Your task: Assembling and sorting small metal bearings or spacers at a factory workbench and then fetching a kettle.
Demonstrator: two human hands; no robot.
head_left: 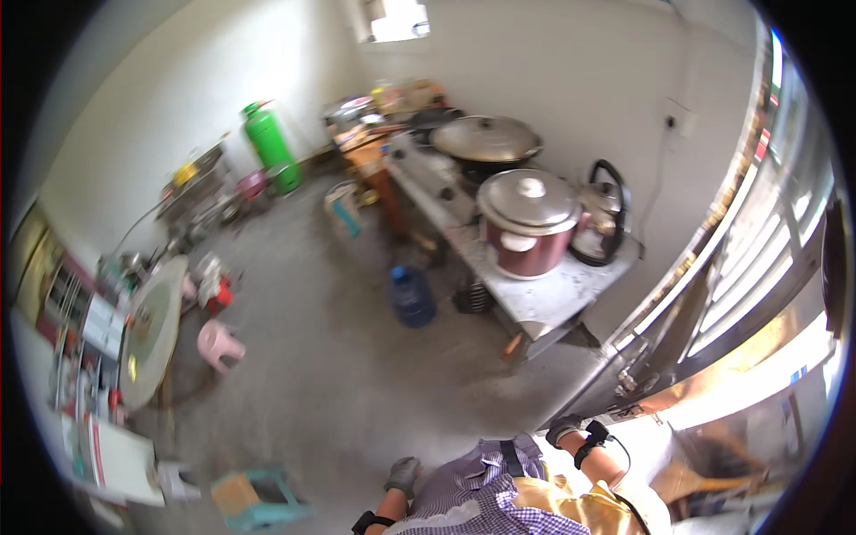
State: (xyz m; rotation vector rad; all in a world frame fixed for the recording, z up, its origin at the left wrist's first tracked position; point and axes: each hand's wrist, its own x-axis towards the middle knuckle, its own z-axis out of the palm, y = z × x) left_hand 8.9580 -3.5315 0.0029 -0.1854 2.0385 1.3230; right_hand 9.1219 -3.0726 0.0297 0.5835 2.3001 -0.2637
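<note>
My left hand (404, 475), in a grey glove, hangs low beside the purple checked cloth (481, 481) at my waist. It is over the floor and touches nothing that I can see; its fingers are blurred together. My right hand (563, 430), also gloved and with a black strap on the wrist, is near the foot of the door frame (584, 392). Whether it touches the frame, I cannot tell, and its fingers are mostly hidden. The nearest furniture is a metal-topped table (557, 299) bearing a dark red lidded pot (535, 254) and an electric kettle (606, 214).
A covered wok (486, 138) stands farther along the table. On the floor are a blue water jug (412, 299), a pink stool (218, 346), a teal stool (259, 499) and a green gas cylinder (270, 147). A round table (152, 334) stands left; bright doorway light enters at right.
</note>
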